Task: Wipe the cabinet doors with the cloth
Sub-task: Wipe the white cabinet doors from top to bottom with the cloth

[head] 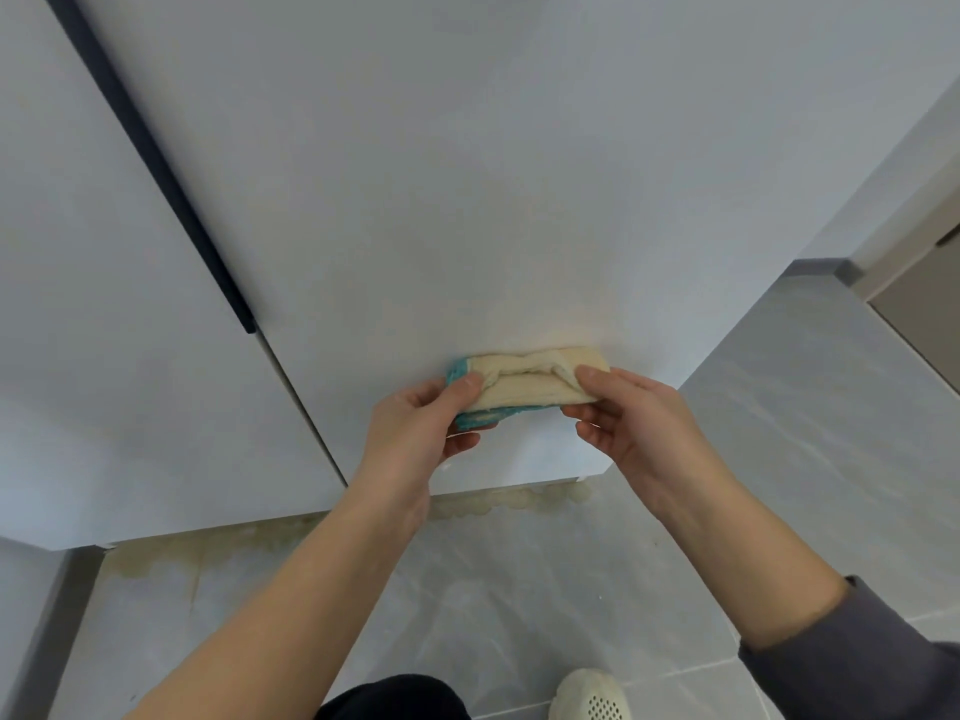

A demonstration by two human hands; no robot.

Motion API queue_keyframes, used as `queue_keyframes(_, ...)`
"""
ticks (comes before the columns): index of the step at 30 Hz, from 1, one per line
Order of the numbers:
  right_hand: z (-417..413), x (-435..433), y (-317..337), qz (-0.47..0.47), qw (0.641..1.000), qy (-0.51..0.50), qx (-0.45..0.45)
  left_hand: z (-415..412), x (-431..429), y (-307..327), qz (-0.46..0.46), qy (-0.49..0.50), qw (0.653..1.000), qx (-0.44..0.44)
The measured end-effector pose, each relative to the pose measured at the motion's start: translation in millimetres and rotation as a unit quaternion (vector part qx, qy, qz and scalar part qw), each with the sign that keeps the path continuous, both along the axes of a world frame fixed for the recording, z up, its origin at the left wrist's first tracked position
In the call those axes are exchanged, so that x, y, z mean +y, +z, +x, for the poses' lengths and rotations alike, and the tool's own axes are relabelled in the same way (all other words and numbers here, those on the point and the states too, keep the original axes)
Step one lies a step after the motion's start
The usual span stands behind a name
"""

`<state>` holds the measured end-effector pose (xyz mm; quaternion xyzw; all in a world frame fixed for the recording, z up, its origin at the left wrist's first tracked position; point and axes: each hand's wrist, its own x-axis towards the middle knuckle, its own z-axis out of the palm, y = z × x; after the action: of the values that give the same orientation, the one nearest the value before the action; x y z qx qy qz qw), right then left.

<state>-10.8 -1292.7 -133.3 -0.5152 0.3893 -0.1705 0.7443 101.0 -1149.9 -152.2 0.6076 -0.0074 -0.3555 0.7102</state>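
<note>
Both hands pinched the 1 folded cloth point(524, 387), the left hand point(421, 423) at its blue end and the right hand point(628, 428) at the other, low in front of the right of 2 cabinet doors point(467, 174). It looked like refolding rather than wiping. Neither door showed streaks, so progress could not be told; likely most wiping remained. 1 dark handle point(156, 163) ran between the doors.
</note>
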Motion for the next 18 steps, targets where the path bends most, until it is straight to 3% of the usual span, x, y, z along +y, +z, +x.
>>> queue_keyframes(13, 1.5, 5.4, 61.5, -0.027, 0.995, -0.005, -0.096, 5.0, 3.8, 66.2, -0.060, 0.000, 0.994, -0.097)
queue_keyframes(18, -2.8, 3.6, 67.7, -0.076, 0.973, 0.043, -0.213, 1.5, 2.3, 80.2, -0.136, 0.012, 0.969, -0.205)
